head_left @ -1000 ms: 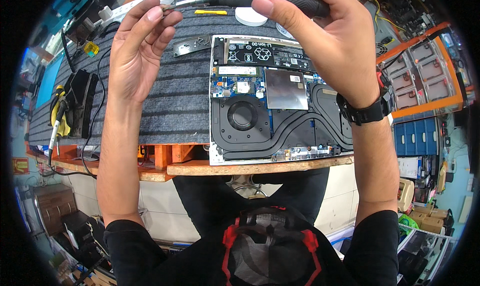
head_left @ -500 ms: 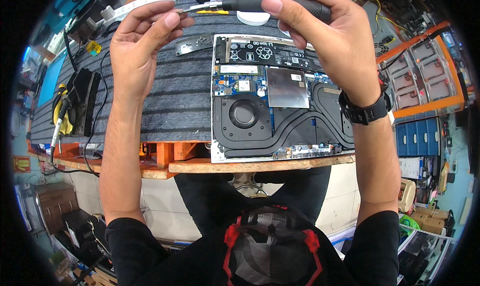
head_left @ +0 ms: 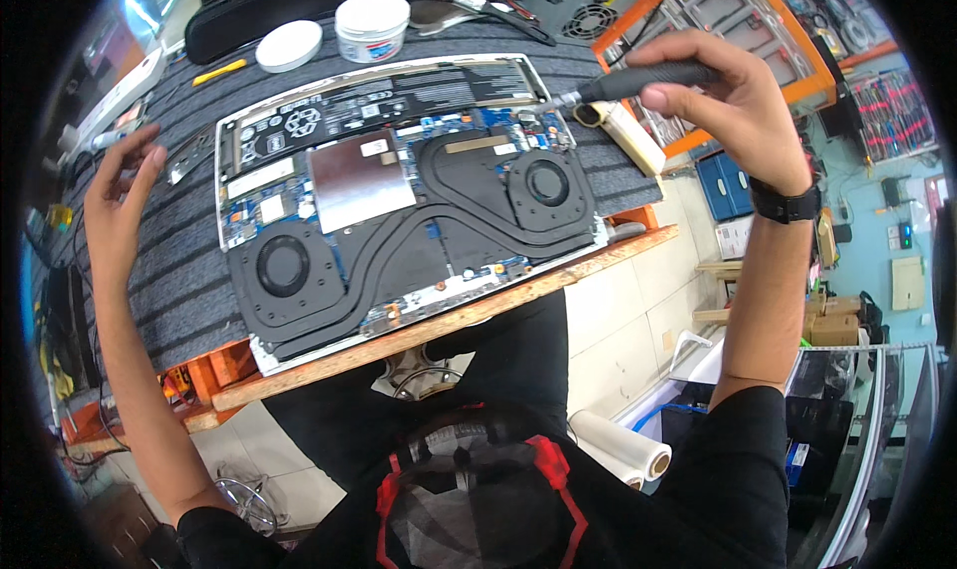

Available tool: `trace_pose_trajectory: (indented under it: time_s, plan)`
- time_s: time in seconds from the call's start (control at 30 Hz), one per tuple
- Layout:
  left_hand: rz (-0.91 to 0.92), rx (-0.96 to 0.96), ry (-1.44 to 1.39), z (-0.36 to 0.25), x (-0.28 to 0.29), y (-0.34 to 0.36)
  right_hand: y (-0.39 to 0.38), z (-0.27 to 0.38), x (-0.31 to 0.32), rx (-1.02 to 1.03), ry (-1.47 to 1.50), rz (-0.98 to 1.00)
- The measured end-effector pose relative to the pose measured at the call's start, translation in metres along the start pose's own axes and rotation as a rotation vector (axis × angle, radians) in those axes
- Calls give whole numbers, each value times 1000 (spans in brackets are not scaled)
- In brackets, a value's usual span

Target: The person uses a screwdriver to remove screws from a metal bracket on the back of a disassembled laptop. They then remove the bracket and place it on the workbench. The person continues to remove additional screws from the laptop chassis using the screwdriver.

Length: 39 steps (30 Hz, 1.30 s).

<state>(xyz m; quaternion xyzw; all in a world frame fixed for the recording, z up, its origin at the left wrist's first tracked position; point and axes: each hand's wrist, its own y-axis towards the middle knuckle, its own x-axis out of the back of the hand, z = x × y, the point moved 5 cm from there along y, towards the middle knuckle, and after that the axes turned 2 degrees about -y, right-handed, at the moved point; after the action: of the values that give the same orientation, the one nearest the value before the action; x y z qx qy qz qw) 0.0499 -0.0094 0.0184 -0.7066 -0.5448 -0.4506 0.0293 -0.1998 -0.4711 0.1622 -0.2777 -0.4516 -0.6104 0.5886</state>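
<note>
An opened laptop point(head_left: 469, 235) lies on the striped grey mat, its inside facing up. A black battery point(head_left: 374, 106) runs along its far side, and a left fan point(head_left: 283, 265) and a right fan point(head_left: 546, 182) are joined by dark heat pipes. My right hand point(head_left: 743, 101) grips a black-handled screwdriver point(head_left: 648, 79), its shaft pointing left at the laptop's far right corner. Whether the tip touches a screw there is too small to tell. Left of the laptop, my left hand point(head_left: 120, 195) hovers with thumb and fingers apart, nothing visible in it.
Behind the laptop stand a white tub point(head_left: 372, 28), a round white lid point(head_left: 289, 47) and a yellow pry tool point(head_left: 219, 72). A brush point(head_left: 503, 16) lies at the far right. Near the right corner is a pale block-shaped object point(head_left: 628, 139). The wooden table edge point(head_left: 449, 330) runs in front.
My view has turned, showing the whole laptop. The screwdriver has moved from my left fingertips to the laptop's far right corner. My left hand has drawn away and its fingers have parted.
</note>
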Motion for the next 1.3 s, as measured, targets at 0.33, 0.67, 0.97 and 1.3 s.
trace_pose_trajectory:
  time_s: [0.33,0.67,0.97,1.3]
  plan:
    - [25,5,190,47,2,1,-51,-8,14,13,-261,270]
    - [62,15,187,66,5,3,-59,-4,10,102,-292,330]
    - [68,40,210,73,5,0,-45,-13,14,89,-309,272]
    - [31,51,191,70,12,-8,6,-17,2,174,-319,312]
